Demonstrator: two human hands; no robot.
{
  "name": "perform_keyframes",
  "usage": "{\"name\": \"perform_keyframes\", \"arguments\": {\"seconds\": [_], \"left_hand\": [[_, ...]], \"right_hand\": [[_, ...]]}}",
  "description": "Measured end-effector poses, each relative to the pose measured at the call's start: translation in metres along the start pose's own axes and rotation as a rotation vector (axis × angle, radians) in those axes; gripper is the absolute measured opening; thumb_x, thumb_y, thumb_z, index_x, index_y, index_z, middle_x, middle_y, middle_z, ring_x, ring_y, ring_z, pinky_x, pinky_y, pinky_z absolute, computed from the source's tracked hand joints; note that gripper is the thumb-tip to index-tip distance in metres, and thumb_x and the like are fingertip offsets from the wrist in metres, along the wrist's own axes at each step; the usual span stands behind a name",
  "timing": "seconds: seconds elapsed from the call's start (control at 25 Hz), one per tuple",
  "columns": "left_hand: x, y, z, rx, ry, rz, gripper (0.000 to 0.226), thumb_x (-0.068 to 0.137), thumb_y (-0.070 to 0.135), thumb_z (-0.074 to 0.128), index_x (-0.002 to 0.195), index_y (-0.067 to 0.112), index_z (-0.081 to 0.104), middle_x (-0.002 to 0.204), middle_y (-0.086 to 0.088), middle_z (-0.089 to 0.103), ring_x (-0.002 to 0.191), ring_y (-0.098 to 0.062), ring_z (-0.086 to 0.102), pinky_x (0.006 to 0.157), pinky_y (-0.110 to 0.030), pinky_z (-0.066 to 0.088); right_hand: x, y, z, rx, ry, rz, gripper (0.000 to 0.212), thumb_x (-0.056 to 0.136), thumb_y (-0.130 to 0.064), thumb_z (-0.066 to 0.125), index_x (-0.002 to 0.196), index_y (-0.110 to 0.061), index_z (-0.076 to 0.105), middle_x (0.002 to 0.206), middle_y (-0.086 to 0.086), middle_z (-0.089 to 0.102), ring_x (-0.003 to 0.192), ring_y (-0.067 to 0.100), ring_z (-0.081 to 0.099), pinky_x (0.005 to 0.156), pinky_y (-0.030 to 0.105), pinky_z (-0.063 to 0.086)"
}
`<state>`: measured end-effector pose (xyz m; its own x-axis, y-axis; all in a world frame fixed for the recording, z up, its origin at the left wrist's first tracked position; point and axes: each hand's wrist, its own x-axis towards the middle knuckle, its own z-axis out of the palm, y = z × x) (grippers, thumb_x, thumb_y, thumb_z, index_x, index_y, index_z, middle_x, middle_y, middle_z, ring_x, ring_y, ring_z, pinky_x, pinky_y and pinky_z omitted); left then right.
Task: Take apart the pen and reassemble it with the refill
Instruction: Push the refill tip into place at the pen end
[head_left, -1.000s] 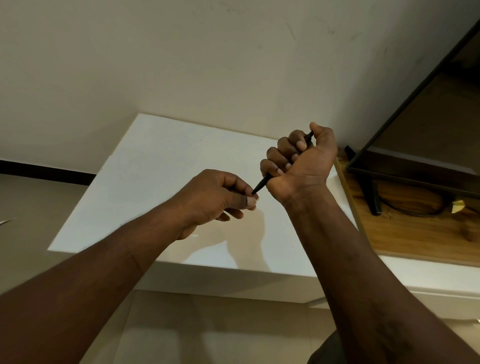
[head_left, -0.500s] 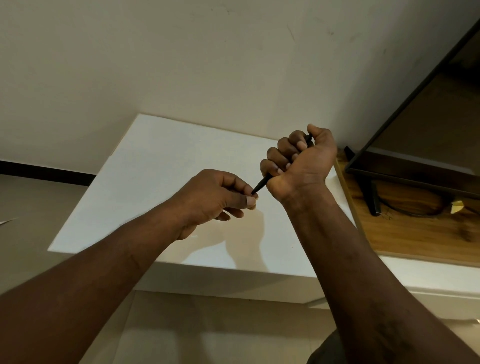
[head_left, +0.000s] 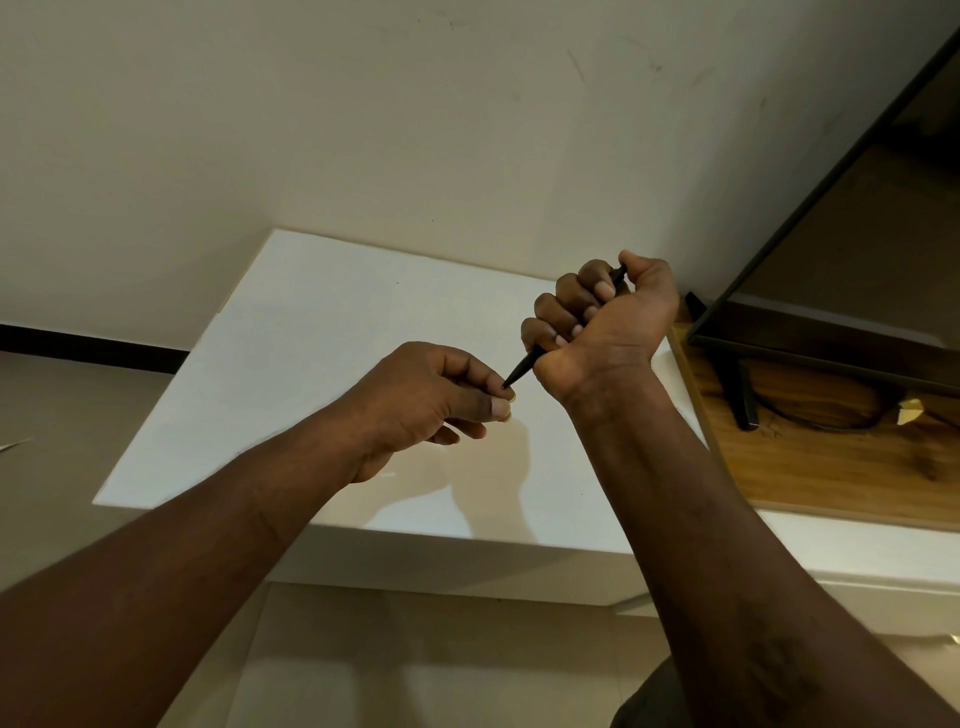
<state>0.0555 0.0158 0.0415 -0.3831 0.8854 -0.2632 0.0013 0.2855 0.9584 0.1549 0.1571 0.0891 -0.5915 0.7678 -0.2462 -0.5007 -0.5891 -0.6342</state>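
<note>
Pen (head_left: 524, 366) has barely shifted in the last second: it stays in the air above the white table (head_left: 291, 374), slanting down from right hand (head_left: 602, 322) to left hand (head_left: 431, 400). The right fist is wrapped tight round the barrel, while the left thumb and forefinger pinch the tip. No gap shows between the parts, so the unscrewing has probably only just begun.
</note>
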Motion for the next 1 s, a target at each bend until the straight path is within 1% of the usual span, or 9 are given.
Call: {"name": "perform_keyframes", "arguments": {"seconds": [0.16,0.36,0.64,0.88,1.0], "left_hand": [[0.000,-0.001,0.001,-0.001,-0.008,0.000,0.010,0.086,0.018,0.083,0.095,0.024,0.083,0.094,0.003,0.083,0.079,-0.010,0.077,0.071,-0.028,0.052],[0.003,-0.004,0.002,0.031,0.006,0.006,0.010,0.087,0.021,0.083,0.095,0.026,0.083,0.092,0.005,0.083,0.080,-0.011,0.078,0.069,-0.027,0.054],[0.005,-0.006,0.003,0.013,0.021,0.021,0.008,0.087,0.026,0.083,0.094,0.029,0.083,0.092,0.008,0.082,0.080,-0.011,0.079,0.068,-0.027,0.054],[0.007,-0.010,0.004,0.052,0.035,0.030,0.007,0.087,0.029,0.083,0.094,0.030,0.082,0.090,0.011,0.082,0.079,-0.008,0.078,0.062,-0.021,0.054],[0.008,-0.010,0.004,0.049,0.056,0.036,0.007,0.087,0.030,0.084,0.094,0.031,0.082,0.089,0.012,0.082,0.078,-0.008,0.078,0.061,-0.020,0.054]], "right_hand": [[-0.003,0.000,0.004,-0.072,-0.046,-0.026,0.042,0.093,-0.042,0.043,0.058,-0.020,0.032,0.056,-0.005,0.018,0.047,0.014,0.010,0.047,0.025,0.012],[-0.009,-0.001,0.010,-0.164,-0.130,-0.085,0.043,0.096,-0.040,0.039,0.060,-0.019,0.029,0.055,-0.003,0.018,0.048,0.014,0.009,0.047,0.025,0.012],[-0.013,0.001,0.014,-0.225,-0.158,-0.115,0.046,0.100,-0.038,0.036,0.060,-0.018,0.028,0.053,-0.003,0.018,0.048,0.014,0.009,0.048,0.024,0.012],[-0.014,0.003,0.016,-0.297,-0.226,-0.150,0.046,0.101,-0.035,0.034,0.060,-0.018,0.026,0.052,-0.003,0.018,0.046,0.014,0.009,0.047,0.022,0.014],[-0.016,0.004,0.017,-0.353,-0.237,-0.161,0.044,0.102,-0.034,0.034,0.062,-0.018,0.026,0.053,-0.002,0.018,0.047,0.015,0.008,0.047,0.022,0.015]]}}
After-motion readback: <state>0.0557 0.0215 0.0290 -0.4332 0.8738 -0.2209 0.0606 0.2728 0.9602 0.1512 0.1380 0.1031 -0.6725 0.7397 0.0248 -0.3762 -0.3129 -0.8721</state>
